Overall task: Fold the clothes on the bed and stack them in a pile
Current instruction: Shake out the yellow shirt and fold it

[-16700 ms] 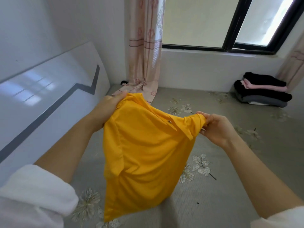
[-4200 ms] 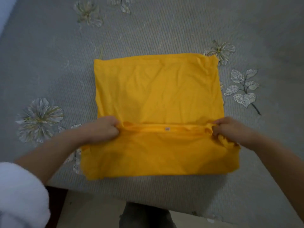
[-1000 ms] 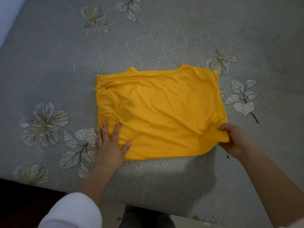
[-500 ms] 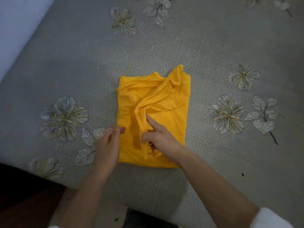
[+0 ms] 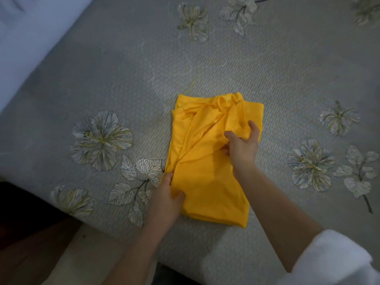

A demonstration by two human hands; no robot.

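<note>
- Left hand (image 5: 165, 197): I log it clamped on the yellow shirt (image 5: 207, 182) at the shirt's left edge, close to the near corner. The thumb lies on top of the cloth and the fingers curl along the edge. Whether the fingertips reach under the fabric I cannot tell.
- Right hand (image 5: 242, 147): I see it on the upper right part of the same shirt, with a ridge of fabric gathered between the thumb and the curled fingers. The forearm crosses the shirt's near right corner.
- Sleeve (image 5: 331, 260): white, pushed up on the right forearm, at the lower right of the head view.
- Yellow shirt: folded into a narrow upright rectangle and lying flat on the bed (image 5: 123, 68), near the bed's front edge. The top layer is rumpled, with diagonal creases running from the bunched far end down toward the left hand. The near end is smoother.
- Yellow thread (image 5: 190, 88): a thin strand on the cover, just beyond the shirt's far left corner.
- Bed: grey woven cover printed with pale flowers and leaves. One large flower (image 5: 100, 138) sits left of the shirt, and a leaf sprig (image 5: 141, 173) touches the shirt's left edge beside the left hand.
- White panel (image 5: 30, 27): along the bed's far left side.
</note>
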